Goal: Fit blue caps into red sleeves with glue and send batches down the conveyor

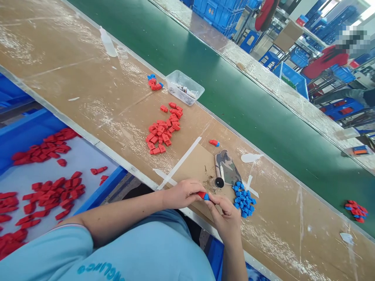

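Observation:
Between my hands, over the near edge of the bench, is a small red plastic piece [201, 194] with a blue plastic piece [206, 197] at its end. My left hand [186, 192] is closed on the red piece. The fingertips of my right hand [224, 210] pinch the blue one. A heap of loose blue pieces [244, 201] lies just right of my right hand. Beyond my hands are a camouflage cloth [230, 168] and a small round container with a black top [219, 182]. Further left on the bench lies a pile of red pieces [161, 132].
A clear tub [185, 88] and a white squeeze bottle [108, 43] stand along the bench's far side. Behind runs a green conveyor belt [199, 66]. A blue crate [99, 195] of red pieces is at my left. People in red sit across the belt.

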The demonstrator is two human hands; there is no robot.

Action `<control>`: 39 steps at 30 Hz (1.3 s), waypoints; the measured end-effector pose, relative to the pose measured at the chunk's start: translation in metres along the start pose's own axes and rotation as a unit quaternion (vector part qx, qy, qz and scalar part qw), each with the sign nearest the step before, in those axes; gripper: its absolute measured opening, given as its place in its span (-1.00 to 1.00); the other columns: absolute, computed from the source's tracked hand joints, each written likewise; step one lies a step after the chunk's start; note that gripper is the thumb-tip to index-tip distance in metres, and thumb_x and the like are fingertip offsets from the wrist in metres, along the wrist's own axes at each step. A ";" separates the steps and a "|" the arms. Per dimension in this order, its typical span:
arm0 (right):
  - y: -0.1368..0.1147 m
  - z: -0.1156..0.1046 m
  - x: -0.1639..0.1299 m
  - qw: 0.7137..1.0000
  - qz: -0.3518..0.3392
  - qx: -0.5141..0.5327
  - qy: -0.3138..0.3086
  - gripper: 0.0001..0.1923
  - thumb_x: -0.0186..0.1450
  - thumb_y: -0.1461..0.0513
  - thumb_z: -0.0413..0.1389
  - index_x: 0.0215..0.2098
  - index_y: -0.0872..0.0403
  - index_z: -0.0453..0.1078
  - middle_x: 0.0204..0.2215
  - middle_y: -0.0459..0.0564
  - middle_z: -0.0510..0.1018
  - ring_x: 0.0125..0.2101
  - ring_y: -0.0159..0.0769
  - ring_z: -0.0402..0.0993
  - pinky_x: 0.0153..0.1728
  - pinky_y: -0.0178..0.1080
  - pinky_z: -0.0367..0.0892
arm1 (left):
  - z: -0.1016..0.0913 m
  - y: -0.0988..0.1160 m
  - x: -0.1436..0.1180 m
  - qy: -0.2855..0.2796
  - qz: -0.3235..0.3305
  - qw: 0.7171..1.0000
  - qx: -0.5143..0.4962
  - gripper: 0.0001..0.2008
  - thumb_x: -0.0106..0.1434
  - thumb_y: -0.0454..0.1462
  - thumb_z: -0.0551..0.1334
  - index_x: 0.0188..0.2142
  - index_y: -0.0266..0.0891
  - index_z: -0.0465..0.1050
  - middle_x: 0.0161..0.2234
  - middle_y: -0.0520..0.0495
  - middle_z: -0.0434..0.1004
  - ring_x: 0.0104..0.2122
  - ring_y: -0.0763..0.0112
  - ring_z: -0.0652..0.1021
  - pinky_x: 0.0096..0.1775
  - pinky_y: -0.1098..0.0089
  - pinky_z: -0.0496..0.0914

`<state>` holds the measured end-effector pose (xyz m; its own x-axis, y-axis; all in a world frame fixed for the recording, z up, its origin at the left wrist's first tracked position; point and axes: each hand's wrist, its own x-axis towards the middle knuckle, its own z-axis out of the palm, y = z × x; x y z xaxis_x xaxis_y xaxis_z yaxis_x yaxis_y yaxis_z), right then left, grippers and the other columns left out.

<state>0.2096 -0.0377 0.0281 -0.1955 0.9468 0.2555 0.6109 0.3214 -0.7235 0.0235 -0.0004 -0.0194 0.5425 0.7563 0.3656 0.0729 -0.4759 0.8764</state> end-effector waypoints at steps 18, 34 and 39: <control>-0.004 0.011 -0.017 0.990 0.034 0.123 0.062 -0.70 0.40 0.07 -0.04 -0.18 -0.05 0.52 -0.21 0.01 0.55 -0.13 -0.23 0.48 -0.12 -0.14 0.39 | -0.011 0.020 -0.003 -0.171 -0.009 0.985 0.036 -0.70 0.43 -0.14 -0.04 -0.29 -0.24 0.35 -0.41 -0.08 0.44 -0.38 0.32 0.43 -0.32 0.41 0.30; -0.013 0.040 -0.040 0.970 0.098 0.222 0.010 -0.54 0.46 0.08 -0.31 0.01 -0.02 0.37 0.00 0.03 0.47 0.07 -0.20 0.36 0.13 -0.02 0.24 | 0.015 0.030 -0.014 -0.236 0.052 0.970 0.010 -0.88 0.33 -0.31 0.10 -0.30 -0.26 0.39 -0.33 -0.16 0.55 -0.30 0.21 0.52 -0.22 0.31 0.43; -0.015 0.037 -0.035 0.979 0.102 0.174 0.039 -0.50 0.45 0.03 -0.32 -0.04 0.01 0.40 -0.06 0.07 0.50 0.03 -0.17 0.40 0.07 -0.02 0.29 | 0.018 0.029 -0.010 -0.228 0.027 0.973 -0.026 -0.82 0.38 -0.25 0.05 -0.28 -0.25 0.38 -0.32 -0.15 0.52 -0.31 0.26 0.50 -0.23 0.35 0.41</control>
<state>0.1790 -0.0749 0.0063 -0.0290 0.9922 0.1210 0.3296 0.1237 -0.9360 0.0350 -0.0297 -0.0028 0.8606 0.4470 0.2440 -0.0017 -0.4766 0.8791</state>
